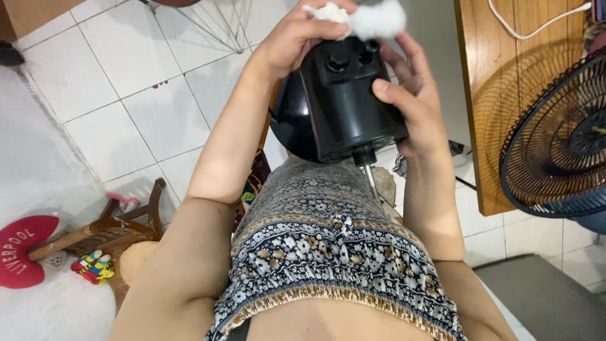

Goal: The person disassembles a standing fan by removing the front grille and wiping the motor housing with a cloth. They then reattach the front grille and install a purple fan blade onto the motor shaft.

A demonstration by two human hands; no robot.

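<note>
Setting: white tiled floor (126, 95), wooden table (499, 95) at right w/ a white cable (536, 28) lying on it, and a black fan grille (558, 142) leaning near the table edge. At lower left, a small wooden stool (104, 230), a red cushion (22, 249) and a small coloured toy (93, 265). The person was seated, patterned dress over the lap.

Item under work: black fan motor housing (350, 101), held above the lap approx. centre frame, knob end up, metal shaft (369, 177) pointing down toward the knees. A round black part sat behind it (prob. the rear guard mount; could not be confirmed).

Right hand (410, 101): fingers curled round the housing's side, thumb pressed on its front face, a firm steadying grip. Left hand (297, 35): closed around a wad of white cloth (372, 17), pressing it against the top of the housing by the knobs.

Assessment: step in hand appeared to be wiping the housing's top, around the knobs. Judged early to mid-clean; sides and shaft end looked untouched by the cloth. Next move would call for turning the housing in the right hand to expose another face, keeping the shaft clear of the lap.
</note>
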